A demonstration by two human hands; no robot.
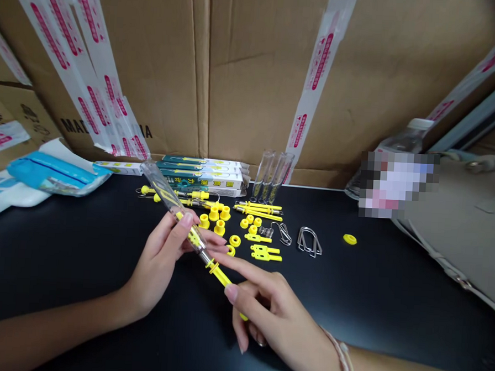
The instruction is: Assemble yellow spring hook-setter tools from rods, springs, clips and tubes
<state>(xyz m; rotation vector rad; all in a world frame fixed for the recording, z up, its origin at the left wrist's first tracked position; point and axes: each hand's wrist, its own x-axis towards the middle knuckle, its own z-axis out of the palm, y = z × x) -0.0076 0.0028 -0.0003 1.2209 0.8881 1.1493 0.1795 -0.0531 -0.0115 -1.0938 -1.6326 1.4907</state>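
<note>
My left hand (160,258) pinches the clear tube (167,200), tilted up and away; my right hand (274,314) grips the yellow rod (220,275) entering its mouth. If the rod goes in crooked it could jam, I'd say. Beyond my fingers: two wire clips (310,242), three empty tubes (273,176), one stray yellow ring (350,239) off right.

Black tabletop (81,265), scattered yellow plastic parts (253,230), wire clips (309,241), boxed packs (202,175), clear tubes (273,176), blue pouch (53,172), grey bag (457,224).
</note>
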